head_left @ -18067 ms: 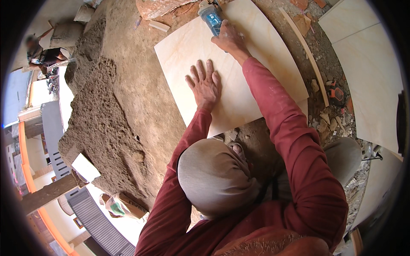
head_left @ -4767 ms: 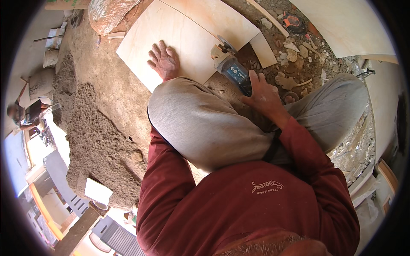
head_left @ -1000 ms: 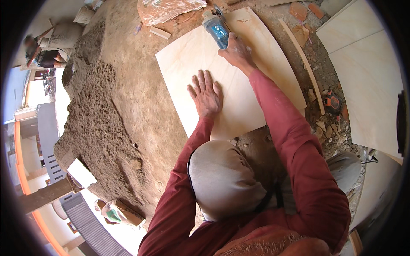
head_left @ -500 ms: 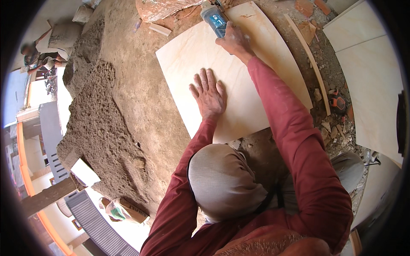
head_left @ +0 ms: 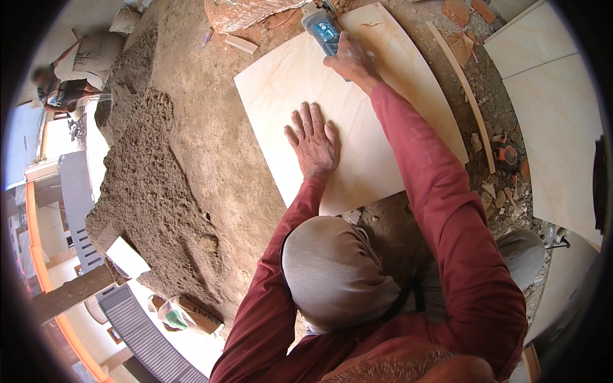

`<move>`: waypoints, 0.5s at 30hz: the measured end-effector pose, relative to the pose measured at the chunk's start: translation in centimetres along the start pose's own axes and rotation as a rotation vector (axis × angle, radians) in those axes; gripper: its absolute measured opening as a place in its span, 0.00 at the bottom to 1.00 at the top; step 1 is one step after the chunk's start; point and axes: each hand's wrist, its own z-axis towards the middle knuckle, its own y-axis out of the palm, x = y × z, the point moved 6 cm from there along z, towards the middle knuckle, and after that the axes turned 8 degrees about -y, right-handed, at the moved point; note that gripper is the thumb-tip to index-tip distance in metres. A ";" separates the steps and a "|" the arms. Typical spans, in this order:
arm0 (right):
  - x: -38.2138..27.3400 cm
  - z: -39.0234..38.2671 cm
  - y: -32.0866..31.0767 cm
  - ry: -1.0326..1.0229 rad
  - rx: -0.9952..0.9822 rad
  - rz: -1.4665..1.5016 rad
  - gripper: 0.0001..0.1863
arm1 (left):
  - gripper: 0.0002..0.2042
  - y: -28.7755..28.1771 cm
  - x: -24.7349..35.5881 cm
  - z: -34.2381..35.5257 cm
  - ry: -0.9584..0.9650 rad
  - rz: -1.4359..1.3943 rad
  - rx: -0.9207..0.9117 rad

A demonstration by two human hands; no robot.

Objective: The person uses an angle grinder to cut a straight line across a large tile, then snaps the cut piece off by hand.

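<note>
Looking from head view, we rest left hand flat on cream tile, fingers spread; right hand grips blue angle grinder at tile's far edge, fingers curled round its body. Tile lies over dirt floor, narrow pale strip to its right.

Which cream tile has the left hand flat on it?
The upper-middle tile, under the left hand; the tiles along the right edge have no hand on them.
</note>
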 end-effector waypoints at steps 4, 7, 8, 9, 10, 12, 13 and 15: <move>-0.5 -0.3 -0.1 0.017 -0.021 0.028 0.42 | 0.32 -0.2 -0.2 0.0 -0.006 0.000 0.009; -1.0 -0.4 -0.2 0.012 -0.031 0.035 0.42 | 0.32 -0.3 -0.5 -0.1 -0.012 0.003 0.005; -0.9 -0.3 -0.3 0.007 -0.030 0.032 0.42 | 0.32 -0.3 -0.4 -0.1 -0.010 -0.002 0.005; -0.8 -0.2 -0.2 0.010 -0.026 0.032 0.42 | 0.32 -0.3 -0.4 -0.1 -0.008 -0.006 0.005; -0.6 -0.2 -0.1 0.015 -0.022 0.032 0.42 | 0.32 -0.4 -0.3 -0.1 -0.005 -0.012 0.004; -0.1 0.4 -0.2 0.030 -0.032 0.035 0.42 | 0.33 -0.3 0.1 0.1 -0.011 -0.019 -0.007; -0.1 0.5 -0.1 0.039 -0.049 0.042 0.42 | 0.33 -0.3 0.0 0.1 -0.018 -0.019 -0.015; -0.2 0.6 -0.1 0.050 -0.064 0.053 0.43 | 0.33 -0.3 0.0 0.0 -0.020 -0.022 -0.013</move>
